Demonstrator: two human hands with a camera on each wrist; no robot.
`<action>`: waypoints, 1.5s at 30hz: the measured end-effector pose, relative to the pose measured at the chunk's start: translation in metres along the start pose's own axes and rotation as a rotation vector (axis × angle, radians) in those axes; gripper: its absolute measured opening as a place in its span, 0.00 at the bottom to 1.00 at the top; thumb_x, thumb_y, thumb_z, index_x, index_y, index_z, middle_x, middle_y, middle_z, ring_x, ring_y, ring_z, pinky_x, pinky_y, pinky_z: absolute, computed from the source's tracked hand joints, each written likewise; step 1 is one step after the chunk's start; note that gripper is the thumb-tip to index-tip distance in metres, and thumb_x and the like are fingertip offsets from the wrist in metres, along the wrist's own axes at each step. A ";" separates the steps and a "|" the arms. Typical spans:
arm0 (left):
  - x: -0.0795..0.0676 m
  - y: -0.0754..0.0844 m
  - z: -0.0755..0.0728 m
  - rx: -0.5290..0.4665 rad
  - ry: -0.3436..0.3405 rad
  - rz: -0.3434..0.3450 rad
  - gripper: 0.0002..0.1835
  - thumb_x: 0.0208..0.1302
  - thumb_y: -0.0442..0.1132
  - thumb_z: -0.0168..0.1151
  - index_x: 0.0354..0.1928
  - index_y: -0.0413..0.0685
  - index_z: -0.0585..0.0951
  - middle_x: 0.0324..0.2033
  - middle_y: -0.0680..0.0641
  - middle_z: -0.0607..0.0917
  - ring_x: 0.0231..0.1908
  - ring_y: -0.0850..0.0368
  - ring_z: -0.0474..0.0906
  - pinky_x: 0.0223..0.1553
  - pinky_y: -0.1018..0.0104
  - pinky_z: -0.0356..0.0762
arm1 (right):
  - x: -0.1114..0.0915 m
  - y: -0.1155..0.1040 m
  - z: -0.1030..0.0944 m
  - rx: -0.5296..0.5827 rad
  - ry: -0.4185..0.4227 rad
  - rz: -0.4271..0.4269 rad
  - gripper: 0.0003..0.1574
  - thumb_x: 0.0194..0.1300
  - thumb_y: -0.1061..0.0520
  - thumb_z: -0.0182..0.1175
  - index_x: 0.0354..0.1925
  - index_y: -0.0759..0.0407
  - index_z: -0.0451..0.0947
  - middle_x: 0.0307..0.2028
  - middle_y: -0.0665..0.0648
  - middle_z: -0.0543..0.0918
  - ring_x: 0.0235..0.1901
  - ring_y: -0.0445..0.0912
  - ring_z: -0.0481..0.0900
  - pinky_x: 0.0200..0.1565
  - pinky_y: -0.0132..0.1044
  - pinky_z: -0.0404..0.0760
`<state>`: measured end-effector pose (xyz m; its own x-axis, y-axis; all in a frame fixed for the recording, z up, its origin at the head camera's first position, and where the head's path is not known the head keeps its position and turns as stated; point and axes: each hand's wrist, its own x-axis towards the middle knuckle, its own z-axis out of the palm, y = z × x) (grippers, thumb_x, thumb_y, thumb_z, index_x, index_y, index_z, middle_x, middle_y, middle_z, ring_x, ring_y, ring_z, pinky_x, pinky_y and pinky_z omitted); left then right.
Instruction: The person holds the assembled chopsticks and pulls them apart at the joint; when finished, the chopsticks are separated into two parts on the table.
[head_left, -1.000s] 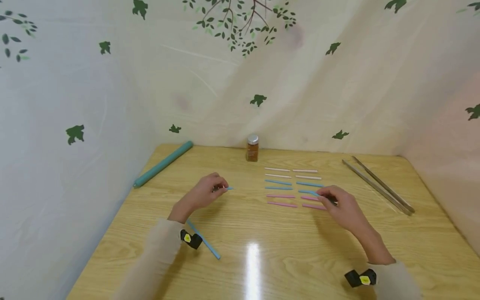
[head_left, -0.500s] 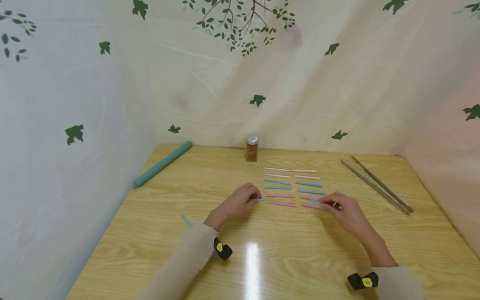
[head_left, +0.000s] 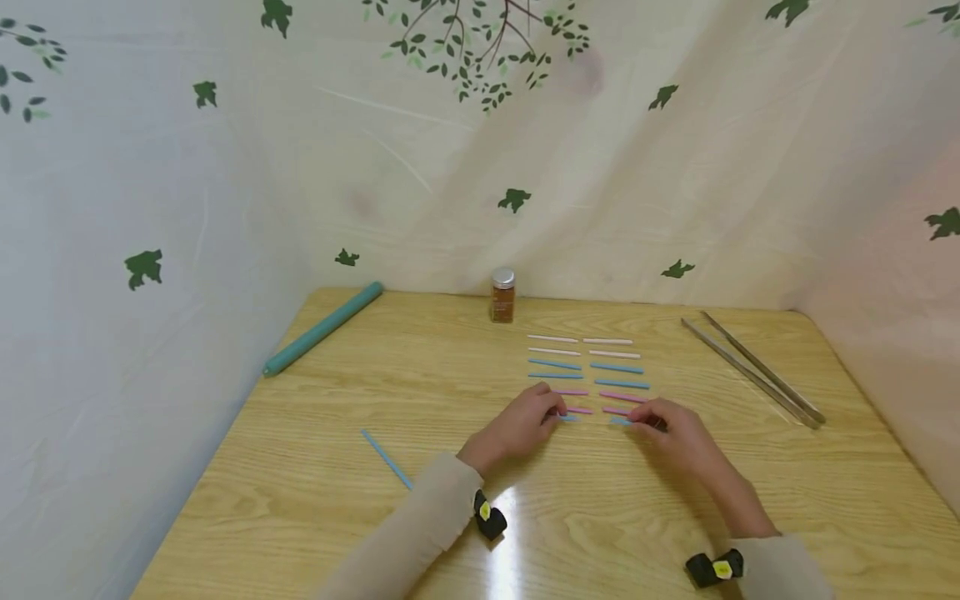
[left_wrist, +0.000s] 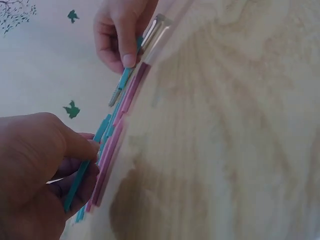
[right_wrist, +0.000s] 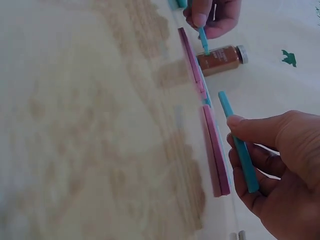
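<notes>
My left hand (head_left: 517,429) pinches a thin blue stick (left_wrist: 77,182) between thumb and fingers, just on the near side of the rows. A similar blue stick (right_wrist: 244,155) is pinched by my right hand (head_left: 678,433), level with the left one. Two columns of short sticks lie between and beyond the hands. White sticks (head_left: 609,341) are farthest back, blue sticks (head_left: 617,367) come in the middle, and pink sticks (head_left: 622,397) are nearest. Fingers of the left hand cover part of the left pink sticks. One longer blue stick (head_left: 386,458) lies slanted by the left forearm.
A spice jar (head_left: 503,297) with a silver lid stands at the back of the wooden table (head_left: 300,467). To the left lies a green roll (head_left: 324,329); metal tongs (head_left: 753,371) lie on the right. A leaf-patterned sheet (head_left: 420,183) rises behind the table.
My left hand has moved right and nearer, carrying its blue stick to the front of the left column. The right hand has come slightly nearer with its stick, past the pink ones.
</notes>
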<state>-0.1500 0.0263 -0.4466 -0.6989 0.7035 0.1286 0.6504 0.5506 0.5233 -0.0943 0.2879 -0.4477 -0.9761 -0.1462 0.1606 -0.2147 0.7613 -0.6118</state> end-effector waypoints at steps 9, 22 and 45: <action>0.000 0.011 0.013 0.043 0.043 0.007 0.05 0.68 0.32 0.55 0.39 0.45 0.80 0.35 0.51 0.78 0.40 0.60 0.72 0.46 0.73 0.71 | -0.001 -0.001 0.004 -0.017 -0.055 0.012 0.03 0.59 0.62 0.66 0.35 0.55 0.83 0.35 0.50 0.83 0.35 0.41 0.76 0.36 0.31 0.76; 0.003 0.011 0.020 0.130 0.080 0.019 0.04 0.66 0.34 0.57 0.38 0.48 0.81 0.35 0.53 0.79 0.39 0.61 0.73 0.46 0.73 0.71 | 0.001 -0.003 0.006 -0.053 -0.049 0.002 0.04 0.58 0.64 0.66 0.34 0.56 0.84 0.34 0.50 0.82 0.34 0.42 0.77 0.36 0.33 0.76; -0.023 -0.027 -0.036 -0.028 0.034 -0.021 0.09 0.69 0.42 0.57 0.45 0.45 0.80 0.41 0.50 0.77 0.45 0.58 0.73 0.50 0.68 0.74 | 0.008 -0.038 0.019 -0.016 -0.007 -0.123 0.09 0.59 0.64 0.65 0.40 0.60 0.83 0.36 0.53 0.82 0.35 0.45 0.77 0.37 0.36 0.78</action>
<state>-0.1624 -0.0207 -0.4330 -0.7222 0.6761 0.1458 0.6274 0.5517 0.5496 -0.0947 0.2462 -0.4377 -0.9426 -0.2436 0.2285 -0.3326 0.7470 -0.5756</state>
